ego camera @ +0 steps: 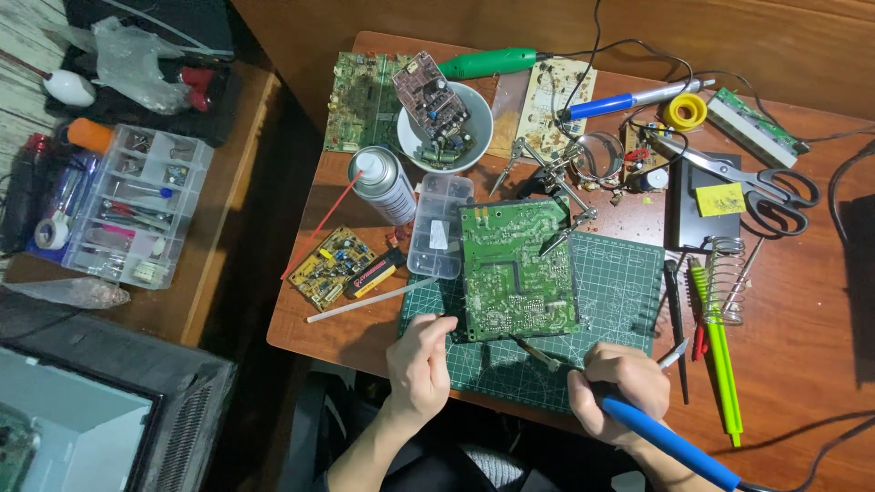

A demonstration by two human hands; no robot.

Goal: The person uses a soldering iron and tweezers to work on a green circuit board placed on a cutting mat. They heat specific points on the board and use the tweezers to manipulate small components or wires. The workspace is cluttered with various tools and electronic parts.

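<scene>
A green circuit board (517, 269) stands tilted on a green cutting mat (612, 292), clipped at its top edge by a metal helping-hands stand (558, 187). My left hand (420, 364) pinches the board's lower left corner. My right hand (620, 387) grips a blue-handled soldering iron (665, 442) like a pen. The iron's metal tip (533, 351) touches the board's bottom edge.
A spray can (385, 184), a clear parts box (438, 225), a white bowl (447, 128) of boards, a small yellow board (331, 266), scissors (761, 182), a coil iron stand (726, 278), green pens (717, 355) and a solder spool (684, 111) crowd the wooden table (802, 364). A compartment organiser (137, 205) sits on the left shelf.
</scene>
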